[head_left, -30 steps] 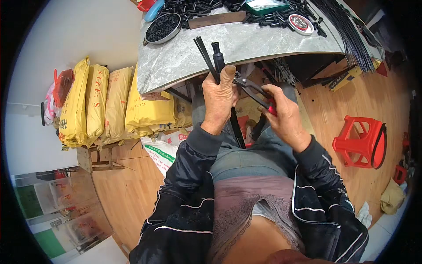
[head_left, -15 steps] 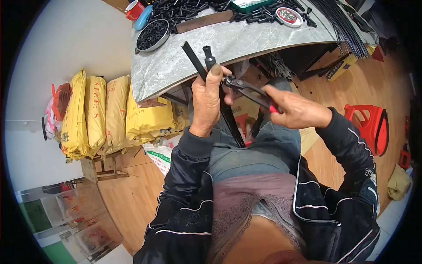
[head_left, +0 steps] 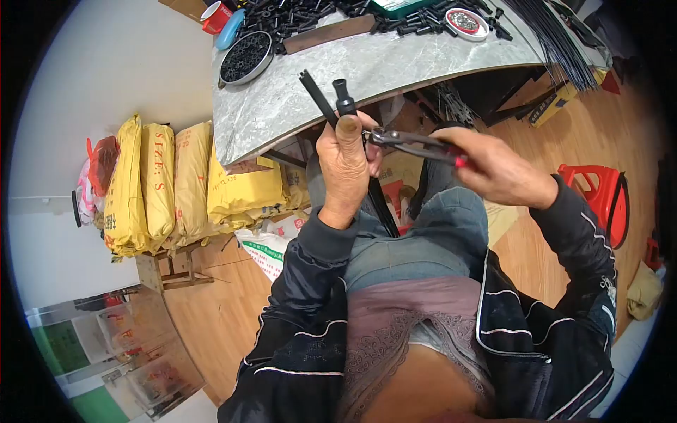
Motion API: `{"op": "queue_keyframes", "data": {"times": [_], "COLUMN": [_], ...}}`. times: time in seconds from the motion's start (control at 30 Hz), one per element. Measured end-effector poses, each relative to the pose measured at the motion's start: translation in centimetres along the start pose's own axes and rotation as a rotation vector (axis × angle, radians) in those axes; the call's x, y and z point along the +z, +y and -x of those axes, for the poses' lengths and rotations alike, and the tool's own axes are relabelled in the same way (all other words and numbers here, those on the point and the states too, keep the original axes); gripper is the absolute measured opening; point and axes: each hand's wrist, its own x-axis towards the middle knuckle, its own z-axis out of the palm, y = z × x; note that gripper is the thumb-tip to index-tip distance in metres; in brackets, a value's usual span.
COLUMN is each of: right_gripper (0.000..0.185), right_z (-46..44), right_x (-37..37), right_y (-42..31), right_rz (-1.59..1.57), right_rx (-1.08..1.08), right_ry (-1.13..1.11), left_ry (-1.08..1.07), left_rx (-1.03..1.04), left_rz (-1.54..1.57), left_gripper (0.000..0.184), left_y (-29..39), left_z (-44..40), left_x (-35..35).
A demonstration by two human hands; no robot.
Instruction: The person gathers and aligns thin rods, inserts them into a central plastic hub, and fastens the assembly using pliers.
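Note:
My left hand [head_left: 342,166] is closed around a bundle of thin black rods [head_left: 317,96] and a black tubular fitting [head_left: 344,97], whose flared end sticks up past my thumb. The lower part of the bundle slants down between my legs. My right hand [head_left: 497,166] grips the handles of pliers [head_left: 416,143] with dark and red grips. Their jaws meet the side of the bundle by my left fingers; what they bite on is too small to make out.
On the grey marbled table [head_left: 282,113] lie many black fittings [head_left: 296,17], a dish of black rings [head_left: 246,60], a brown bar [head_left: 330,34] and a round white lid [head_left: 467,25]. Long black rods [head_left: 557,42] overhang the right edge. Yellow sacks [head_left: 156,180] stand left; a red stool [head_left: 596,201] stands right.
The pliers have swung to a flatter angle, and my right hand has shifted right and slightly up. My left hand, with rods and fitting, appears a little further right and lower.

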Motion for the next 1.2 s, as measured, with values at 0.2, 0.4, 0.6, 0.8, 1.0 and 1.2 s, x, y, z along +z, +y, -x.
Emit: {"op": "queue_keyframes", "data": {"times": [0.2,0.4,0.6,0.8,1.0,1.2], "right_gripper": [0.016,0.030,0.026,0.019,0.026,0.031], "right_z": [2.1,-0.1,0.9,2.5,0.1,2.6], "right_x": [0.0,-3.2,-3.4,-1.5,-2.1,-0.3], "right_y": [-0.7,-1.7,-0.8,0.7,0.4,0.7], "right_rz": [-1.311,-0.527,-0.875,-1.435,-0.063,-1.354], "right_rx": [0.758,0.594,0.649,0.666,0.025,0.781], "right_ry": [-0.529,-0.635,-0.468,-0.687,-0.139,-0.488], "left_ry": [-0.054,-0.004,-0.034,-0.040,0.029,-0.001], "left_rx": [0.029,0.024,0.042,0.058,0.010,0.026], "left_rz": [0.097,0.049,0.136,-0.021,0.108,0.129], "left_gripper": [0.057,0.049,0.046,0.063,0.057,0.057], "left_y": [-0.5,-0.7,-0.7,-0.4,-0.4,-0.7], "left_z": [0.0,0.2,0.4,0.7,0.4,0.1], "left_x": [-0.2,0.0,0.0,0.4,0.1,-0.1]}}
